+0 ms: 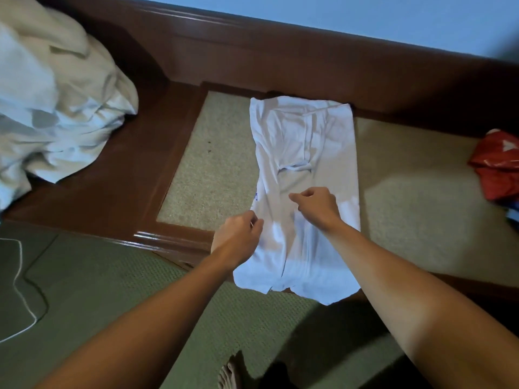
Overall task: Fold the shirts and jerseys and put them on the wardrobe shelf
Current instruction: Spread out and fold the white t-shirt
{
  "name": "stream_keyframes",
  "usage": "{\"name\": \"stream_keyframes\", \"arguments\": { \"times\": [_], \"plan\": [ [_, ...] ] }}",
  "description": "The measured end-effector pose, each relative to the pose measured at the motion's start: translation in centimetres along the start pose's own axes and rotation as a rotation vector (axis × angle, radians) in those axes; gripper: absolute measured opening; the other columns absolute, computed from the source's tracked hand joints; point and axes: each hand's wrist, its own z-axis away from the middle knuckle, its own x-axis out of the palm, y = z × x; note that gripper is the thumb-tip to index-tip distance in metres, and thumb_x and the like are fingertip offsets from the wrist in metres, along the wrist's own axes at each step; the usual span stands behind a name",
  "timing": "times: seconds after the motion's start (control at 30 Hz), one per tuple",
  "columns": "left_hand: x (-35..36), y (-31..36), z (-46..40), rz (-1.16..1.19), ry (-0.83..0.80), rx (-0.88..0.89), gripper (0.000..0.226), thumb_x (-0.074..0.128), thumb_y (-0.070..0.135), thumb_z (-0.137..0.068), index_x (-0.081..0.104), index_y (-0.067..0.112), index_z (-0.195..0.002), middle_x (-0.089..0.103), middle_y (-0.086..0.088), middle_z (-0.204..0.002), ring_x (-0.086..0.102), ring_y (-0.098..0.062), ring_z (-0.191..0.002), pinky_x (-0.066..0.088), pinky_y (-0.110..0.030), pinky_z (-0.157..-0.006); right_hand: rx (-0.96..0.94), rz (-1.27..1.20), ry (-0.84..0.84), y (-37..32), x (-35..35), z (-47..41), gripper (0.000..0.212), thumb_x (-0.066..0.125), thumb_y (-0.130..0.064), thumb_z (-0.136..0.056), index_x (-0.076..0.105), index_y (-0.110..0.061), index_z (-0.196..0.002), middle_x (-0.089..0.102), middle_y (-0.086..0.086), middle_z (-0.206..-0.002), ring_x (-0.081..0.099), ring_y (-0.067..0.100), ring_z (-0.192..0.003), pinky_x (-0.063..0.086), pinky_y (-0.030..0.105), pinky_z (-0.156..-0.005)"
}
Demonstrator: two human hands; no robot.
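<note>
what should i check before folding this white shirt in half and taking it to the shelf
1. Sides folded in: ok. The white shirt lies as a long narrow strip.
2. Left hand on the shirt's left edge: ok, fingers curled at the cloth, though the pinch itself is hidden.
3. Right hand gripping cloth: cannot tell; it is curled over the shirt's middle.
4. Shirt fully supported: not ok. Its near end hangs past the wooden frame over the green mat.
5. Cloth smooth: not ok, creases bunch near the middle.
6. Wardrobe shelf free: cannot tell, not in view.
</note>
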Motion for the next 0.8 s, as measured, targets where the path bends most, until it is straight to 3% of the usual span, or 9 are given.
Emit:
{"name": "stream_keyframes", "arguments": {
  "times": [0.1,0.2,0.37,0.5,0.57,0.67,0.73,0.8],
  "plan": [
    [-1.0,1.3,-4.9,0.011,0.021,0.012,0.024,0.048,0.041,-0.100,0.061,0.022,-0.095,0.066,0.000,-0.088,0.062,-0.025,-0.085,0.050,-0.038,-0.071,0.011,0.014,0.004,-1.3,-1.2,-3.5,0.032,0.070,-0.042,-0.089,0.072,-0.011,-0.089,0.073,0.007,-0.094,0.068,0.026,-0.089,0.047,0.030,-0.069],
    [-2.1,2.8,-10.5,-0.005,0.047,0.043,0.022,0.051,0.036,-0.100,0.064,0.018,-0.105,0.069,-0.004,-0.096,0.063,-0.027,-0.092,0.048,-0.036,-0.072,0.015,0.041,0.028,-3.1,-2.3,-7.6,0.025,0.070,-0.041,-0.089,0.073,-0.016,-0.094,0.070,0.002,-0.099,0.065,0.025,-0.090,0.046,0.029,-0.073],
    [-3.2,5.1,-18.2,-0.049,0.105,0.091,0.023,0.054,0.034,-0.100,0.067,0.016,-0.107,0.069,-0.006,-0.107,0.062,-0.028,-0.100,0.050,-0.037,-0.081,0.000,0.080,0.070,-5.3,-3.5,-13.7,0.024,0.068,-0.036,-0.090,0.074,-0.014,-0.082,0.074,0.002,-0.095,0.068,0.025,-0.087,0.056,0.034,-0.080],
    [-3.6,6.6,-23.3,-0.062,0.131,0.157,0.022,0.055,0.031,-0.100,0.067,0.013,-0.106,0.066,-0.005,-0.108,0.061,-0.025,-0.099,0.046,-0.034,-0.077,0.025,0.099,0.103,-6.6,-3.4,-17.6,0.024,0.066,-0.038,-0.090,0.076,-0.016,-0.087,0.074,0.002,-0.093,0.069,0.026,-0.087,0.051,0.029,-0.074],
    [-4.1,6.9,-25.7,-0.120,0.154,0.183,0.022,0.053,0.029,-0.101,0.067,0.014,-0.110,0.061,-0.005,-0.115,0.060,-0.025,-0.105,0.050,-0.037,-0.081,0.022,0.101,0.130,-7.4,-3.4,-19.0,0.023,0.065,-0.038,-0.092,0.075,-0.018,-0.098,0.073,0.002,-0.100,0.068,0.027,-0.093,0.048,0.029,-0.076],
    [-5.1,7.0,-29.2,-0.241,0.144,0.214,0.031,0.049,0.016,-0.099,0.058,0.020,-0.129,0.045,0.000,-0.142,0.050,-0.026,-0.126,0.051,-0.044,-0.091,0.020,0.069,0.198,-8.3,-3.1,-20.9,0.034,0.067,-0.040,-0.093,0.068,-0.017,-0.119,0.068,0.004,-0.118,0.065,0.029,-0.107,0.049,0.032,-0.086],
    [-6.1,7.0,-31.3,-0.294,0.129,0.208,0.049,0.046,0.009,-0.096,0.046,0.022,-0.142,0.031,0.003,-0.155,0.042,-0.026,-0.135,0.049,-0.048,-0.097,0.026,0.062,0.240,-8.9,-2.8,-21.8,0.040,0.069,-0.041,-0.093,0.065,-0.015,-0.122,0.066,0.006,-0.122,0.064,0.031,-0.111,0.050,0.034,-0.090],
    [-6.9,7.2,-33.1,-0.355,0.116,0.194,0.053,0.045,0.009,-0.095,0.041,0.021,-0.147,0.030,0.001,-0.157,0.040,-0.028,-0.138,0.045,-0.048,-0.099,0.045,0.037,0.267,-9.5,-2.6,-22.6,0.042,0.072,-0.041,-0.091,0.064,-0.013,-0.122,0.065,0.008,-0.124,0.063,0.032,-0.113,0.049,0.035,-0.091]
  ]
}}
